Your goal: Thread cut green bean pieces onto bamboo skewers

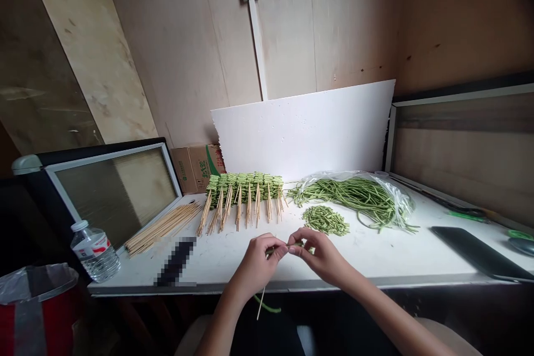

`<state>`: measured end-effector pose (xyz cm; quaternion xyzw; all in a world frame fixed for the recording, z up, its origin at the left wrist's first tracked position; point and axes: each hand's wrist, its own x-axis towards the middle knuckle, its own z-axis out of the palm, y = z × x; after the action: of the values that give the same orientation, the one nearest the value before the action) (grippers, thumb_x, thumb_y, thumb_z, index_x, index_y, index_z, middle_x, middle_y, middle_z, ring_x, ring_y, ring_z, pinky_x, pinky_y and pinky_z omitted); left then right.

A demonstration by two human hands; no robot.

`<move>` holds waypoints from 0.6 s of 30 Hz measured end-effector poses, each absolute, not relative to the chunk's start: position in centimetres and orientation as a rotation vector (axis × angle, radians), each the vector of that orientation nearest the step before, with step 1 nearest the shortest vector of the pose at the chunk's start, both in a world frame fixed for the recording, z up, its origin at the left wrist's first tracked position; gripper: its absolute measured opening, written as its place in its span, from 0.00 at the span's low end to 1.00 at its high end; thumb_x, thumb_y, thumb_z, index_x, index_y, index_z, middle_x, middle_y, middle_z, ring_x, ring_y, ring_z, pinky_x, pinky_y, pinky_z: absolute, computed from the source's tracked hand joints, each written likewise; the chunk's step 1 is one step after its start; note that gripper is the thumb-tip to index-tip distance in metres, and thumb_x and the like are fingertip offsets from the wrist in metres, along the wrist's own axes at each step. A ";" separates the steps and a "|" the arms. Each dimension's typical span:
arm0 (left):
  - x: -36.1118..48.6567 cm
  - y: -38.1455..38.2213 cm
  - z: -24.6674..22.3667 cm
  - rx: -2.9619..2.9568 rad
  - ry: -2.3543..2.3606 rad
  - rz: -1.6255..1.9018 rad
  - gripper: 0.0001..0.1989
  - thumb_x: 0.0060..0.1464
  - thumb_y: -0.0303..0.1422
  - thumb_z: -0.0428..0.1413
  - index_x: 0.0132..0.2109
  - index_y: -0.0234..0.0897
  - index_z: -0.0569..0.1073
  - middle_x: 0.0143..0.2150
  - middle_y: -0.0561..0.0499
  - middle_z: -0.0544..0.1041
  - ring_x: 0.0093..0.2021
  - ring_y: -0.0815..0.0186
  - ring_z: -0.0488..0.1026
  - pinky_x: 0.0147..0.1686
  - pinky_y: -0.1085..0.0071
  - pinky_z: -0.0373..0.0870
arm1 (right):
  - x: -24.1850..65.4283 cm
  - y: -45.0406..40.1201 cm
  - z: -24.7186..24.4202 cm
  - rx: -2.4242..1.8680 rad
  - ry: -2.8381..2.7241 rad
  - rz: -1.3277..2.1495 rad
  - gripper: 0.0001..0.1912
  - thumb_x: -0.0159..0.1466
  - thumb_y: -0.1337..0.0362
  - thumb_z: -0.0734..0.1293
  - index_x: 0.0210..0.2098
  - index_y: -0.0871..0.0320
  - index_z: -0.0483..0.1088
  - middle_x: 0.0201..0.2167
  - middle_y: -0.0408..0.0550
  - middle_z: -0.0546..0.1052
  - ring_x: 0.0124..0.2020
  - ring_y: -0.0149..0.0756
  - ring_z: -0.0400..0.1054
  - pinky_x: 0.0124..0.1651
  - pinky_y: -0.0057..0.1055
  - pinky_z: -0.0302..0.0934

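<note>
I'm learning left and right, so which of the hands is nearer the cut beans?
Right. The right hand is just in front of the cut beans; the left hand is farther away, in front and to their left.

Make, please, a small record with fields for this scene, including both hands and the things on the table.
Left hand: closed, a thin stick poking out below
Right hand: fingertips pinched around a bit of green bean, close to the left hand
Table middle: skewered beans, their sticks pointing toward the person
Table right: cut beans in a pile; long beans partly inside a clear bag
Table left: loose sticks; water bottle
</note>
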<state>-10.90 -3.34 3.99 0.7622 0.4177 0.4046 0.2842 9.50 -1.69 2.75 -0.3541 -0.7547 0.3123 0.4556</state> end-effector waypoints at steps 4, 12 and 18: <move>-10.6 -3.4 3.7 2.070 1.096 1.077 0.11 0.64 0.36 0.57 0.37 0.38 0.83 0.35 0.48 0.78 0.36 0.64 0.72 0.36 0.70 0.65 | 9.7 -2.2 3.2 -0.925 -1.919 0.722 0.06 0.65 0.60 0.68 0.35 0.54 0.77 0.34 0.48 0.79 0.35 0.40 0.71 0.36 0.34 0.64; -10.7 -3.1 3.2 2.044 0.912 1.076 0.11 0.61 0.27 0.55 0.32 0.36 0.81 0.34 0.48 0.79 0.36 0.64 0.75 0.39 0.69 0.69 | 10.1 -1.6 2.8 -0.737 -1.963 1.008 0.13 0.67 0.53 0.69 0.34 0.55 0.77 0.34 0.49 0.79 0.38 0.41 0.73 0.43 0.36 0.67; -13.1 -1.9 3.8 1.915 0.948 1.182 0.18 0.66 0.40 0.54 0.31 0.34 0.78 0.33 0.46 0.77 0.35 0.64 0.72 0.37 0.70 0.69 | 13.9 1.6 3.0 -0.795 -1.779 0.905 0.23 0.61 0.40 0.72 0.34 0.55 0.78 0.32 0.51 0.78 0.34 0.42 0.71 0.35 0.35 0.68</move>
<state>-13.05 -1.90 3.79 0.7366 0.3646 0.4548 0.3430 13.94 1.59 2.98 -0.3255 -0.7281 0.3704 0.4762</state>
